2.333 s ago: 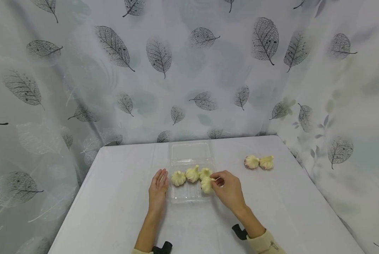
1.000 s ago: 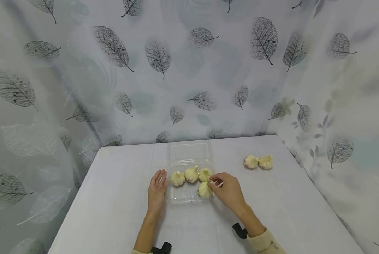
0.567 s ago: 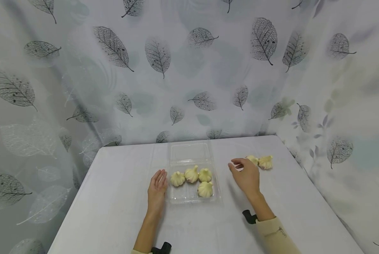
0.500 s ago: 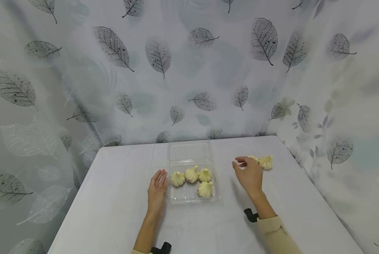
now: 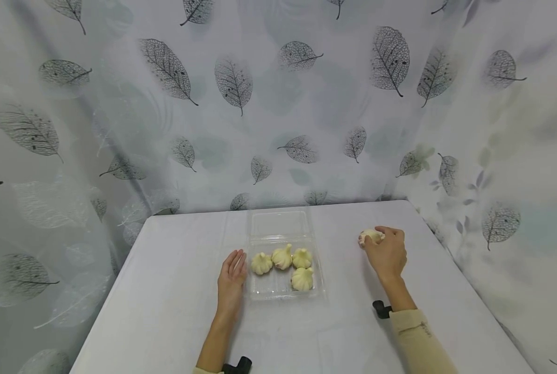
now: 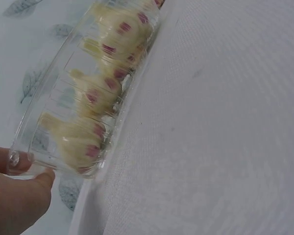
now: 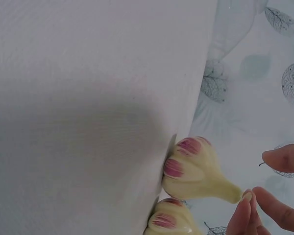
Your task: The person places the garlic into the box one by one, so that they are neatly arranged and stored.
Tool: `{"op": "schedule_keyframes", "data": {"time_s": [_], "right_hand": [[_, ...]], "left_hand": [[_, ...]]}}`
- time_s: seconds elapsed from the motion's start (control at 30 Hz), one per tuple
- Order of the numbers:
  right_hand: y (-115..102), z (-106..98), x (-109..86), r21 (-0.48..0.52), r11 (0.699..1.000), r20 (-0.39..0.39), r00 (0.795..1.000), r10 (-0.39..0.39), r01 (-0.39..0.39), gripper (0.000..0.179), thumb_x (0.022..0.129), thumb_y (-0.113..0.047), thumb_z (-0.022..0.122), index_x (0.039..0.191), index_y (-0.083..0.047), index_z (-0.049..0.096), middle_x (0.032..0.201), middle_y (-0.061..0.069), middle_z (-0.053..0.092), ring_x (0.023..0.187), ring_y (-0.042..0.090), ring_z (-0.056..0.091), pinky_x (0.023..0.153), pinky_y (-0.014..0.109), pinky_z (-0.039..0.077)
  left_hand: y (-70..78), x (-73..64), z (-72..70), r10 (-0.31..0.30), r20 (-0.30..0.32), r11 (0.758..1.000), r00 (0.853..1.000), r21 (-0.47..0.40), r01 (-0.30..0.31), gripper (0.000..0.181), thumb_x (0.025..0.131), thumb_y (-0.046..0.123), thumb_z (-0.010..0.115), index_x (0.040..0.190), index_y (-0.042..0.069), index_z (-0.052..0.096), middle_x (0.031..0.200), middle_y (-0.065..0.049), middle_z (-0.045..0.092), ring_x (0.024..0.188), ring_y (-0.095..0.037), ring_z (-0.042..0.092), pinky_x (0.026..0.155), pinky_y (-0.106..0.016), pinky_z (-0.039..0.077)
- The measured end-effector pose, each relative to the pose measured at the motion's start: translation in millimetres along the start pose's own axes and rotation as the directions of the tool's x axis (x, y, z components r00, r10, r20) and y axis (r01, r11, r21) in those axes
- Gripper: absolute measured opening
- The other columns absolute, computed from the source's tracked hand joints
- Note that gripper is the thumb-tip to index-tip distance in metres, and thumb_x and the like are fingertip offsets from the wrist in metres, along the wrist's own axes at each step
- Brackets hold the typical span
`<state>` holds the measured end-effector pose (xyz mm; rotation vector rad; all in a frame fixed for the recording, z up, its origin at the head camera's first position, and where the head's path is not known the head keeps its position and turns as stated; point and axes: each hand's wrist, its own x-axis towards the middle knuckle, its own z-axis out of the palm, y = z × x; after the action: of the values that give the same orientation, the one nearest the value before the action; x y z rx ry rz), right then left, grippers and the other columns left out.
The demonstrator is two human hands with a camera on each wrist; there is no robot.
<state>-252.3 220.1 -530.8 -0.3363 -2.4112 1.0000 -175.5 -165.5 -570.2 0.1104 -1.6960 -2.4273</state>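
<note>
A clear plastic clamshell box [image 5: 285, 297] lies with its lid [image 5: 280, 223] folded back, several garlic bulbs [image 5: 261, 264] inside. My left hand [image 5: 231, 278] rests along its left side with straight fingers; in the left wrist view, fingertips [image 6: 45, 177] touch the box's corner. On the right, my right hand [image 5: 388, 252] is over two more garlic bulbs. The left one [image 5: 370, 237] shows beside the fingers and the other is hidden in the head view. In the right wrist view, fingertips [image 7: 247, 197] meet the stem tip of one bulb [image 7: 193, 169], the thumb apart from it.
A white cloth covers the table [image 5: 175, 291]. Leaf-printed curtains [image 5: 278, 104] hang behind it and on both sides. A dark camera mount [image 5: 238, 365] sits at the left wrist and another [image 5: 382, 309] at the right.
My right hand has let go of a garlic bulb in the box's front right part and moved right and away to the two bulbs outside. My left hand has stayed put.
</note>
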Motion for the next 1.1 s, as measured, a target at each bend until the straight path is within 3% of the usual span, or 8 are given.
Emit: {"op": "schedule_keyframes", "data": {"time_s": [0.27,0.47,0.77,1.1], "right_hand": [[11.4,3.7,5.5,0.026,0.999,0.008,1.0,-0.027,0.026,0.038,0.09,-0.016,0.074,0.12,0.008,0.07,0.122,0.033,0.059,0.105,0.051,0.06,0.084,0.067,0.051],[16.8,5.6,7.4,0.07,0.997,0.023,0.999,-0.031,0.03,0.034,0.092,-0.012,0.072,0.119,0.009,0.069,0.112,0.029,0.06,0.099,0.045,0.06,0.087,0.065,0.048],[20.6,7.0,10.9,0.071,0.993,-0.019,0.996,-0.093,0.094,0.02,0.09,-0.003,0.068,0.106,0.008,0.075,0.088,0.023,0.071,0.082,0.038,0.068,0.072,0.056,0.053],[22.0,6.3,13.7,0.053,0.992,-0.042,0.992,-0.116,0.118,0.017,0.087,0.0,0.07,0.101,0.007,0.077,0.084,0.02,0.072,0.078,0.037,0.068,0.067,0.051,0.053]], "left_hand": [[0.2,-0.5,0.3,0.006,0.002,1.0,1.0,0.002,-0.006,0.06,0.105,-0.012,0.045,0.161,-0.003,0.025,0.165,-0.018,0.033,0.155,-0.03,0.031,0.121,-0.026,0.037],[-0.2,0.4,-0.6,0.001,0.004,1.0,1.0,-0.003,-0.001,0.06,0.105,-0.012,0.045,0.161,-0.003,0.024,0.166,-0.018,0.033,0.155,-0.029,0.031,0.123,-0.028,0.036],[0.5,-0.2,0.3,0.011,0.008,1.0,1.0,0.007,-0.011,0.061,0.105,-0.013,0.046,0.16,-0.004,0.024,0.166,-0.019,0.032,0.155,-0.031,0.031,0.122,-0.027,0.036],[1.7,-0.4,1.1,0.007,0.003,1.0,1.0,0.008,-0.007,0.06,0.105,-0.012,0.047,0.16,-0.004,0.025,0.165,-0.019,0.033,0.155,-0.03,0.032,0.121,-0.027,0.038]]}}
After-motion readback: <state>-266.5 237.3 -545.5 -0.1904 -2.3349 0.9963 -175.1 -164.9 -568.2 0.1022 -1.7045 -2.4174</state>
